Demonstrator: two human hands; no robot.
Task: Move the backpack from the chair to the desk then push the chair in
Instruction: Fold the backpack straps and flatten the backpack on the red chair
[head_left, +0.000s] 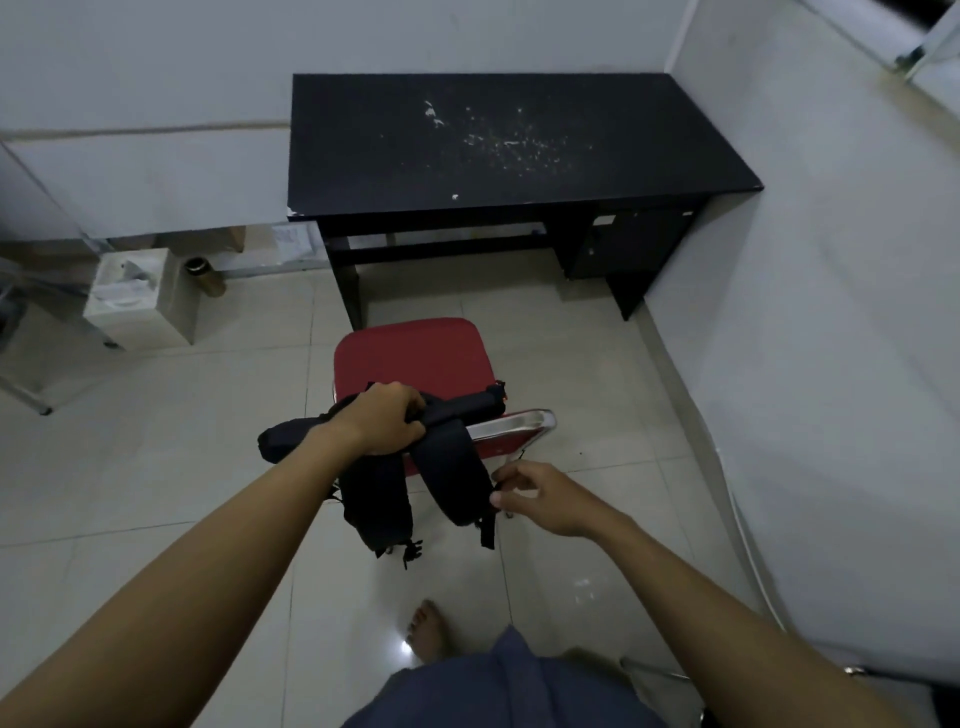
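Your left hand (387, 422) is clenched around the top of the black backpack (379, 488), held above the red chair (415, 358); your right hand (540, 496) pinches its strap (487, 519). Black desk (509, 145) beyond.

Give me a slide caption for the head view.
Left hand grips the backpack over the red chair; right hand pinches a strap; desk ahead.

The tiled floor (156, 467) bears a black desk (493, 145) and a red chair (415, 353) near it.
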